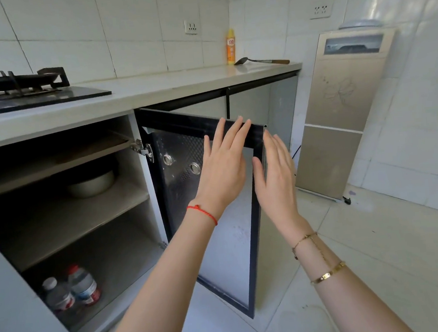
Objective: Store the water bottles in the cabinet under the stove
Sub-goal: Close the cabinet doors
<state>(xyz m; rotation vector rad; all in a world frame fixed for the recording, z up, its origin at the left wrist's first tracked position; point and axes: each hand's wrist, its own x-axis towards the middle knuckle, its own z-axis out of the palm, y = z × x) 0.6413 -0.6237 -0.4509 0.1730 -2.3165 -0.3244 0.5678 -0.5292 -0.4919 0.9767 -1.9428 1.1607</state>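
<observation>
Two clear water bottles stand side by side on the bottom shelf of the open cabinet under the stove, one with a white cap and one with a red cap. The black-framed cabinet door is swung wide open to the right. My left hand lies flat against the door's top edge, fingers spread. My right hand is open beside the door's outer edge, palm toward it, holding nothing.
A gas stove sits on the counter above the cabinet. A metal bowl rests on the middle shelf. A yellow spray can and a spatula are at the counter's far end. A beige water dispenser stands right.
</observation>
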